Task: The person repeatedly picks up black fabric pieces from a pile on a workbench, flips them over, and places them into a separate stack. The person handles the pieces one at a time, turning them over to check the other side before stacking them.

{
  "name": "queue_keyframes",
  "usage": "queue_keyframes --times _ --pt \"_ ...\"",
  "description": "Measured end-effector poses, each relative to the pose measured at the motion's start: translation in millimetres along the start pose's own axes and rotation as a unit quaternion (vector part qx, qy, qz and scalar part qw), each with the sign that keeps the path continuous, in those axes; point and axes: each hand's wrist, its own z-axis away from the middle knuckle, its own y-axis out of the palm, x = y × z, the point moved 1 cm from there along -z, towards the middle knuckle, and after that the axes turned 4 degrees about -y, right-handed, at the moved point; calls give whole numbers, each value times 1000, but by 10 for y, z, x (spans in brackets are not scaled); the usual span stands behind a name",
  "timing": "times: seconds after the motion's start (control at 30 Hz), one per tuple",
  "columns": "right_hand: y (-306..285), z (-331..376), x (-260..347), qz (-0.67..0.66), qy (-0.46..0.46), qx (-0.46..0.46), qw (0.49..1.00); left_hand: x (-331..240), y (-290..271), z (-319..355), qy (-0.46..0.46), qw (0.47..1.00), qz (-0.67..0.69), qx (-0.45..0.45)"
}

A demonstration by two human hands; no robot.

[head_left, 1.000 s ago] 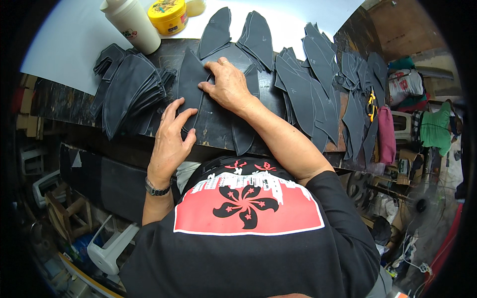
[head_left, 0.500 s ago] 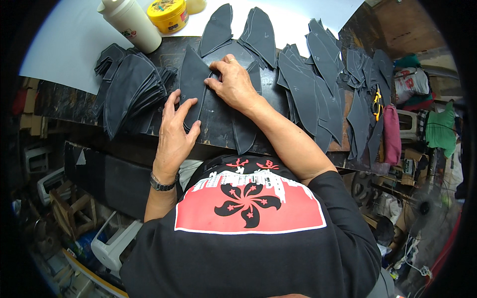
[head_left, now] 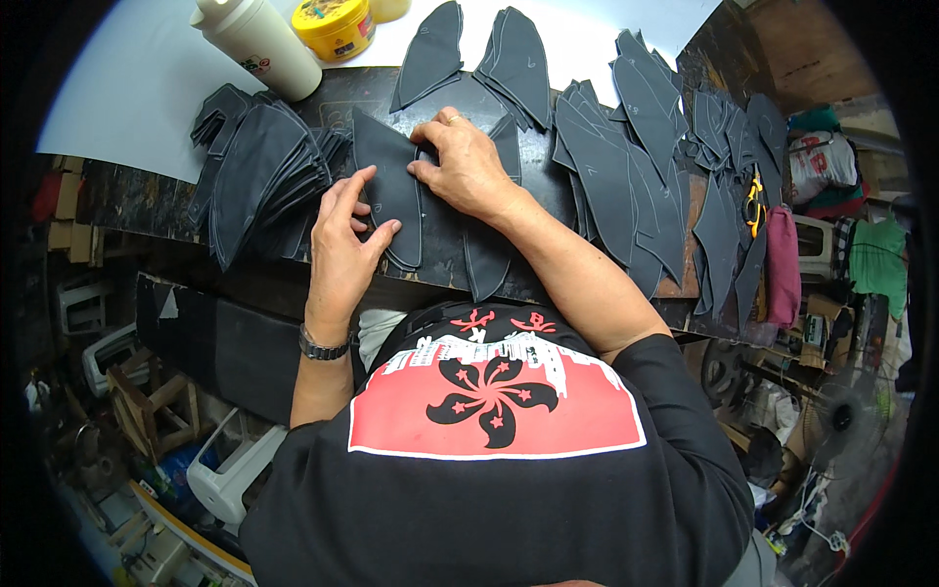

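**Dark grey, curved flat sheet (head_left: 393,188) on my glossy black tabletop (head_left: 443,233)**

My left hand (head_left: 342,235) reaches over the sheet's left side, thumb and fingers apart; my right hand (head_left: 462,164) curls at its right edge, whether pinching I cannot tell. A fanned black stack (head_left: 262,176) sits leftward.

On worn black wooden table (head_left: 127,205): curved dark-grey sheet panel (head_left: 399,186) front-centre; bare left hand (head_left: 342,235) at its left side, bare right hand (head_left: 465,168) at its right edge. Left of panel, fanned black leaf-shaped stack (head_left: 259,181); behind stack, cream cylindrical bottle (head_left: 259,49); right of bottle, round yellow tub (head_left: 335,29). Grey pointed pieces (head_left: 599,171) overlap at right; yellow-handled scissors (head_left: 753,208) farther right.
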Motion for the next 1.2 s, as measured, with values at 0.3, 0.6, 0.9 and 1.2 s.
queue_keyframes --times 0.3,0.6,0.9,1.2 --pt "-10 31 61 -9 4 13 1000 18 39 -34 -28 999 13 19" --pt "29 37 38 -25 -11 -3 1000 34 112 -51 24 995 92 15" --pt "99 46 -6 -25 -16 -13 999 118 154 -94 -25 986 161 26" --pt "27 51 36 -148 58 -69 985 22 256 -124 59 983 164 -59"
